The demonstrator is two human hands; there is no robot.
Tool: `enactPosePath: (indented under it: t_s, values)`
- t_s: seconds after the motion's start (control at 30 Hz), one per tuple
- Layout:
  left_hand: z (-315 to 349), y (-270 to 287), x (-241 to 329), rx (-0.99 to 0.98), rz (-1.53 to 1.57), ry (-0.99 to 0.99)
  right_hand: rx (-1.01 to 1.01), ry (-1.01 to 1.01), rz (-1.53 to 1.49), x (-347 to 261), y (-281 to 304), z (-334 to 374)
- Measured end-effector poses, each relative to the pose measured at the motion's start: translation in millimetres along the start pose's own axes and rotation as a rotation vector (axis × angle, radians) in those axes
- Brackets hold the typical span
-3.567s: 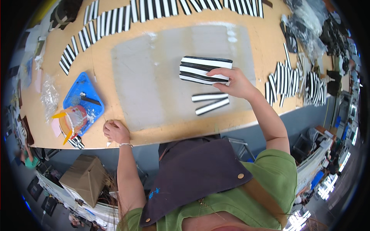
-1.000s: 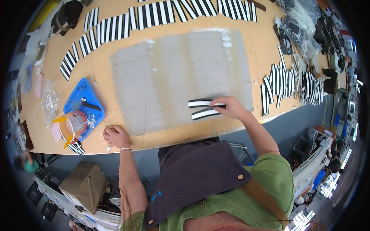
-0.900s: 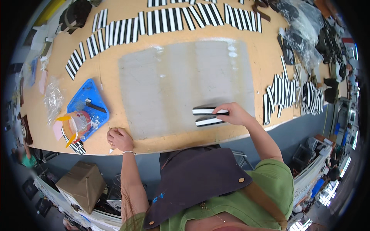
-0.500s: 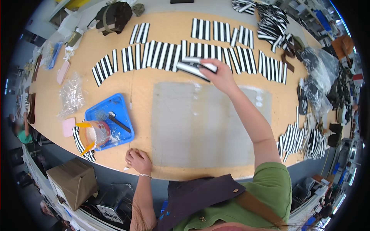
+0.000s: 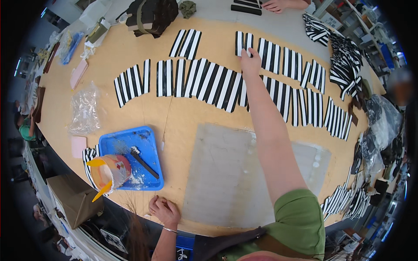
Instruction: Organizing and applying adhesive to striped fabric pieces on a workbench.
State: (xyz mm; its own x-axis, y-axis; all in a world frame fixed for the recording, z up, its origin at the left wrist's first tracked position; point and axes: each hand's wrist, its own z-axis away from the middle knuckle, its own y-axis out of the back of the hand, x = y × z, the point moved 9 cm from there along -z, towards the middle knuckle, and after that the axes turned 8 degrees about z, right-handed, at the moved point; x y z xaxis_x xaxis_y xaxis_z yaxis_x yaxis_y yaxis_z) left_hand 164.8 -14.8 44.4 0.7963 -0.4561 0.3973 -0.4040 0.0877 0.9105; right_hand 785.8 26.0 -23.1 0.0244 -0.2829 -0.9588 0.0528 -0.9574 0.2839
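My right hand (image 5: pixel 251 65) reaches far across the table, its thumb and fingers closed on the near end of black-and-white strips (image 5: pixel 244 40). Those strips lie in the back row, left of another striped group (image 5: pixel 269 55). Beneath my right wrist runs a longer curved row of striped pieces (image 5: pixel 213 85), partly covered by my forearm. My left hand (image 5: pixel 164 210) rests curled near the table's front edge, beside the grey sheet (image 5: pixel 217 174). Whatever its fingers may hold is hidden.
A blue tray (image 5: pixel 150 145) holds a dark-handled tool (image 5: pixel 144 162) and a tub (image 5: pixel 114 170) with yellow pieces at its rim. Plastic bags (image 5: pixel 85 108) lie left. Striped piles (image 5: pixel 346 61) and clear plastic (image 5: pixel 383 115) are at right. Another person's hand (image 5: pixel 275 5) is at the far edge.
My right hand has carried the striped strips away from me, past the curved row, and set them down in the back row. My left hand stays curled at the table edge. The view has shifted.
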Motion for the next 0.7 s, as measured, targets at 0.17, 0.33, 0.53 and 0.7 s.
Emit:
enactPosePath:
  t_s: [0.17, 0.33, 0.53, 0.7]
  values:
    - [2, 2, -7, 0.0, 0.0, 0.011, -0.179, -0.133, -0.011, -4, 7, 27]
    - [1, -1, -1, 0.006, -0.002, 0.015, -0.201, 0.255, 0.431, -46, 37, 37]
    - [3, 2, 1, 0.037, -0.01, -0.005, -0.598, 0.212, 0.387, -39, 151, 181]
    - [7, -3, -8, 0.088, -0.077, 0.014, -0.656, -0.236, 0.413, 36, 337, 339]
